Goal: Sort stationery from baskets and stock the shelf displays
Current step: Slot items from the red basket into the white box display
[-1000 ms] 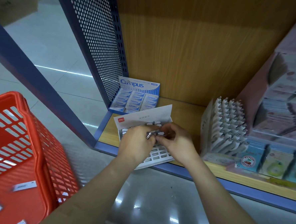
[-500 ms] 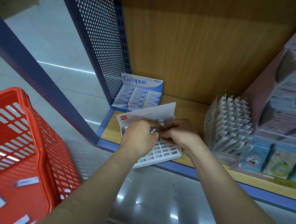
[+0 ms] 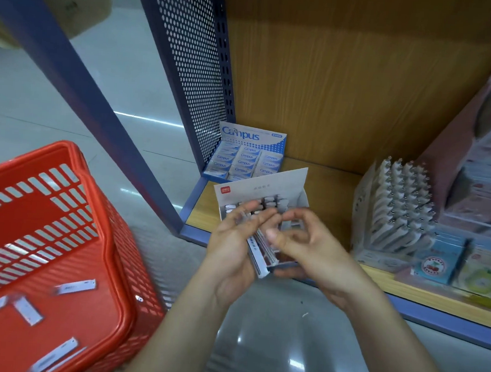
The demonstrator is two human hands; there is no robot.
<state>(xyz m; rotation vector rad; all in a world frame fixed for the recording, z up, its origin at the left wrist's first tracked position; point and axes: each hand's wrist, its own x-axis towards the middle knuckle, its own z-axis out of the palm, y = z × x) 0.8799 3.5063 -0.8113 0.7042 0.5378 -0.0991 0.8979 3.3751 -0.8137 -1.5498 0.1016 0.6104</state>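
Left hand (image 3: 231, 251) grips slim packs (image 3: 258, 257): probably light, stiff, slippery; pinch 1 by its long edges. Right hand (image 3: 312, 247) curled, grip unclear.

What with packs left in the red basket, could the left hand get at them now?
Likely reach, yes: the basket stands open-topped on that side, its loose packs uncovered. But the left hand grips a stack of packs, so picking up looks unlikely.

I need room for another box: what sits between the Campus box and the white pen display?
Head view: the grey display box, flap raised, fills the front of that gap; behind it the wooden shelf is bare.
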